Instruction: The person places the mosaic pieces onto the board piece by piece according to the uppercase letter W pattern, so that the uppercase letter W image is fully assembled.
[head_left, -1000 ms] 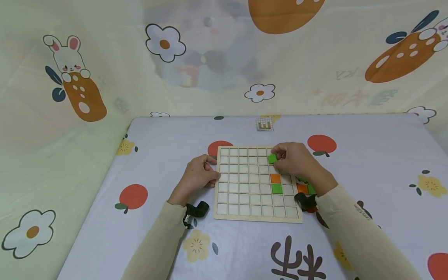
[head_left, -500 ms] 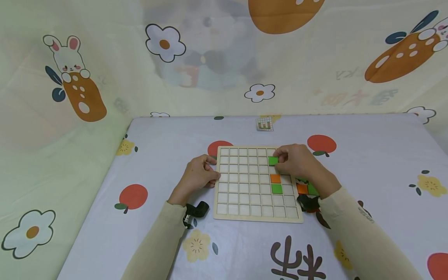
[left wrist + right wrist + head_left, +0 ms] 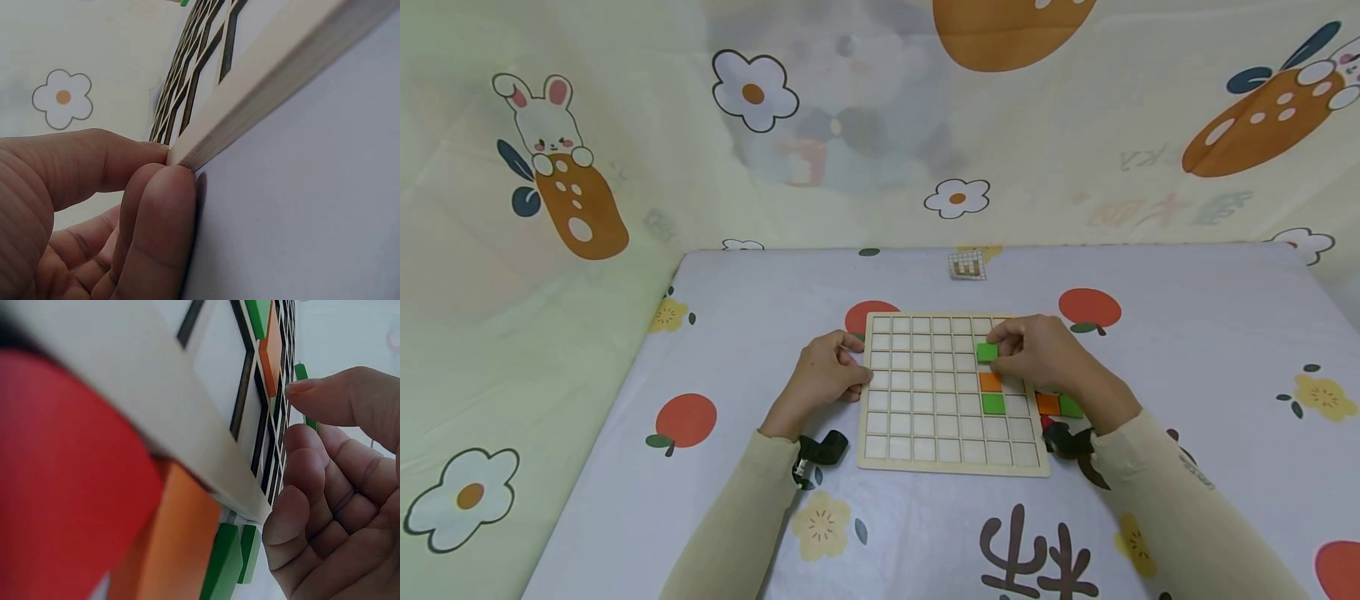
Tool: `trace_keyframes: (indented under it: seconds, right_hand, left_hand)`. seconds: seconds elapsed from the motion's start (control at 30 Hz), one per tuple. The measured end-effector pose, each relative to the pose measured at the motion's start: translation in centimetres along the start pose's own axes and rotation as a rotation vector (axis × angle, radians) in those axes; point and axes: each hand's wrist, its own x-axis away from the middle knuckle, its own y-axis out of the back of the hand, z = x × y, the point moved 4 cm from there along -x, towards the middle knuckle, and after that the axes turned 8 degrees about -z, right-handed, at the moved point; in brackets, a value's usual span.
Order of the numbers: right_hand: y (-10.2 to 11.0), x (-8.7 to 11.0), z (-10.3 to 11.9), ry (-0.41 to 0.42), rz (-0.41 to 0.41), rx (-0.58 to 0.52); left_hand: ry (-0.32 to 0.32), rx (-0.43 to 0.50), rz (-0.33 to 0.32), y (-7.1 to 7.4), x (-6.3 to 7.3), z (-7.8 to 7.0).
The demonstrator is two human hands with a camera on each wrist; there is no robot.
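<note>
The cloth-covered table (image 3: 752,325) bears the gridded board (image 3: 922,427), whose left edge the left hand (image 3: 823,372) holds with bent thumb and forefinger. The right hand (image 3: 1045,357) pinches a green tile (image 3: 987,353) over the board, fingertips parted only by it. That tile has just shifted toward the person, closer to the orange tile (image 3: 990,382), probably putting it nearly over the cell just beyond.

Grid board (image 3: 928,404), loose tiles (image 3: 1048,405), card (image 3: 967,266) on table (image 3: 1187,342)
</note>
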Motion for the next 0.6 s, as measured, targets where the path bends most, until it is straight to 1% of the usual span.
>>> trace_keyframes:
  seconds: [0.23,0.6]
  right_hand:
    - [-0.03,0.27,-0.26,0.003,0.003,-0.015]
    - [-0.20,0.48,-0.53,-0.015,0.032,-0.052]
  left_hand:
    - [-0.001,-0.001,0.002,0.01,-0.10,0.01]
    - [-0.005,0.005,0.007,-0.03,-0.08,-0.01]
